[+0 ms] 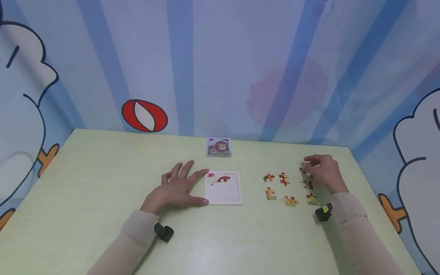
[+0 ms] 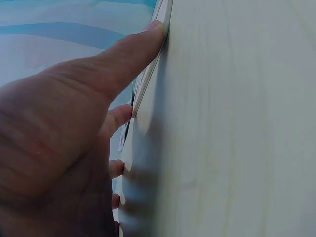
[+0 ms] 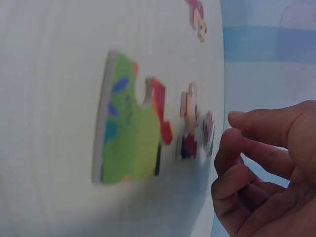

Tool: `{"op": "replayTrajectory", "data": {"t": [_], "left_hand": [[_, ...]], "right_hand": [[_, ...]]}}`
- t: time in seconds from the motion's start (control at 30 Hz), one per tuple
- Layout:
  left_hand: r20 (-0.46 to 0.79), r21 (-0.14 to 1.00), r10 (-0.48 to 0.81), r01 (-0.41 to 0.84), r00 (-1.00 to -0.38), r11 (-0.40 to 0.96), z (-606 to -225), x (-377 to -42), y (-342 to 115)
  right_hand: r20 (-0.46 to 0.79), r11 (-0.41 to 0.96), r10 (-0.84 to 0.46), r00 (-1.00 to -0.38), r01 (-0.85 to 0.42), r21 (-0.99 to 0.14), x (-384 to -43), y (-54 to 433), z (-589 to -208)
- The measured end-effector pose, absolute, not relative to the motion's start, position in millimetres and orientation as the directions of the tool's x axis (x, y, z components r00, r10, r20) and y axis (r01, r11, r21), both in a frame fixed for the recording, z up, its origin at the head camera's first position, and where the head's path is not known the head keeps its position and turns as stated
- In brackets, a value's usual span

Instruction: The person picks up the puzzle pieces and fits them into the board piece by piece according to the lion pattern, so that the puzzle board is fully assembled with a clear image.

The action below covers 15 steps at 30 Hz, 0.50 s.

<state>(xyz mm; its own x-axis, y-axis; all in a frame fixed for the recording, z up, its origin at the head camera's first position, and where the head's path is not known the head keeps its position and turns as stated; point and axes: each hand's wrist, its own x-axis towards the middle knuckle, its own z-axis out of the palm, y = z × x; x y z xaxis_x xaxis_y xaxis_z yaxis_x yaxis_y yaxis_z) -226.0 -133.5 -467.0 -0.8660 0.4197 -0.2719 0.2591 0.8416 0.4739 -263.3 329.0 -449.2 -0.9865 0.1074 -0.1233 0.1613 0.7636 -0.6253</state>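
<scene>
My left hand (image 1: 176,191), fingers spread, rests beside the white puzzle tray (image 1: 223,195). Its index fingertip touches the upper left corner and its thumb the lower left edge; the left wrist view shows the thumb (image 2: 128,54) on that edge. A few joined pieces (image 1: 220,178) sit along the tray's top left. My right hand (image 1: 322,171) hovers at the back of the right-hand column of loose pieces. In the right wrist view its fingers are loosely bent, just apart from the farthest puzzle piece (image 3: 208,132). A green puzzle piece (image 3: 126,123) lies nearest that camera.
Several more loose pieces (image 1: 270,194) lie between tray and right hand. Behind the tray is a square lion picture (image 1: 218,147). A printed blue striped curtain (image 1: 220,62) stands along the pale table's (image 1: 96,194) back edge.
</scene>
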Motion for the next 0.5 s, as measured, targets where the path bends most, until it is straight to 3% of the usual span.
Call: {"op": "replayTrajectory", "data": {"t": [0.23,0.5], "left_hand": [[-0.257,0.474,0.417,0.262,-0.872,0.841,-476,-230,-134],[-0.271,0.464,0.405,0.25,-0.873,0.85,-480,-232,-134]], "right_hand": [[-0.208,0.791,0.117,-0.971,0.218,-0.572,-268,335,-456],[-0.208,0.792,0.107,-0.972,0.21,-0.573,-266,334,-455]]}}
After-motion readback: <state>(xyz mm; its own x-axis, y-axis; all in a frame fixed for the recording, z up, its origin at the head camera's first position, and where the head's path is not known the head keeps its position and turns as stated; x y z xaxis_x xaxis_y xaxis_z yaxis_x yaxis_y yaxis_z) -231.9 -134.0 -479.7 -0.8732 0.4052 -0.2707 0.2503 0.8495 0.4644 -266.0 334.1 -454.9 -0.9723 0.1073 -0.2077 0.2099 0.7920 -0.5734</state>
